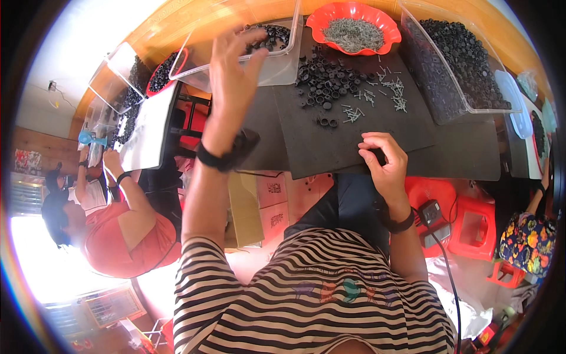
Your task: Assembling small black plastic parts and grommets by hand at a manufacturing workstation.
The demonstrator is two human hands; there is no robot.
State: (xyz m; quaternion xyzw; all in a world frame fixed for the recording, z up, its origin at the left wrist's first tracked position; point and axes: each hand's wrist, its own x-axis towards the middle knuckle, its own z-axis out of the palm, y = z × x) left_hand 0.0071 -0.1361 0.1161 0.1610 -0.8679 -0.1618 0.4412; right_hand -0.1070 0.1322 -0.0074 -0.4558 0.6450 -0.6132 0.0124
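The left hand [233, 76] is raised with fingers spread wide and holding nothing, over the near rim of the clear tub [277, 65] of black rings at eleven o'clock. The right hand [383, 162] rests curled on the dark mat [330, 147] at four o'clock, fingertips pinched narrow around something I cannot make out. The loose black rings [321, 79] and small screws [383, 94] lie at twelve o'clock; I'd keep that pinch steady while the free hand fetches one ring.

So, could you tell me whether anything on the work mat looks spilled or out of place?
Nothing looks spilled. Loose screws and black rings lie scattered on the dark mat below the red bowl, which looks like working stock. The bins stand upright.
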